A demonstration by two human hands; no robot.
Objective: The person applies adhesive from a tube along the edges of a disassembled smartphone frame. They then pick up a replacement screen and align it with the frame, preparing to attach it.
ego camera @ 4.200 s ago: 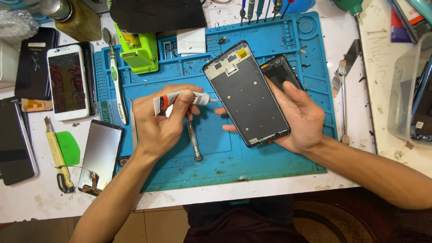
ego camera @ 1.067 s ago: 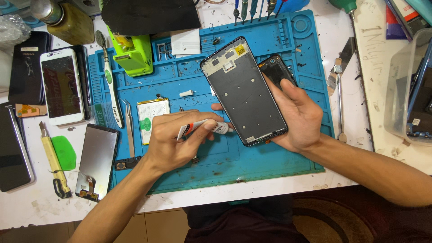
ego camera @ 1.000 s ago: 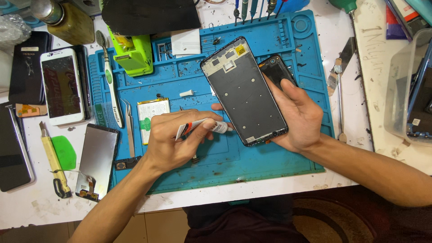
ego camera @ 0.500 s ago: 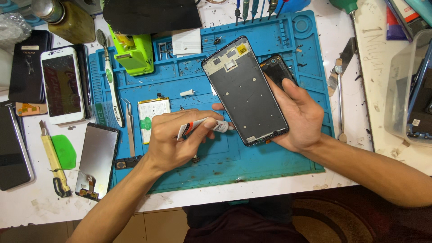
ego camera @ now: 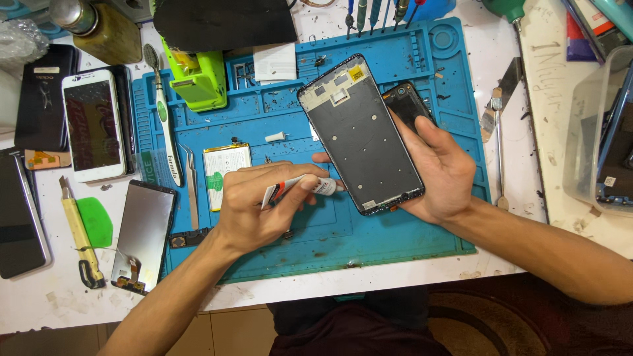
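Phone frame [ego camera: 362, 135], dark and screenless, rested tilted in our right hand [ego camera: 442, 168], which gripped its lower edge above the blue work mat [ego camera: 395, 231]. Our left hand [ego camera: 254, 211] pinched a small glue tube [ego camera: 300, 189], nozzle touching the frame's left side.

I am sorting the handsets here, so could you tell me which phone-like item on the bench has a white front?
The white phone, lying face up left of the blue mat; the other handsets and panels around it are dark.

bench: white worktop [ego camera: 560, 132], scuffed | mat: blue [ego camera: 395, 237] | floor: beige tiles [ego camera: 237, 329] | light: even
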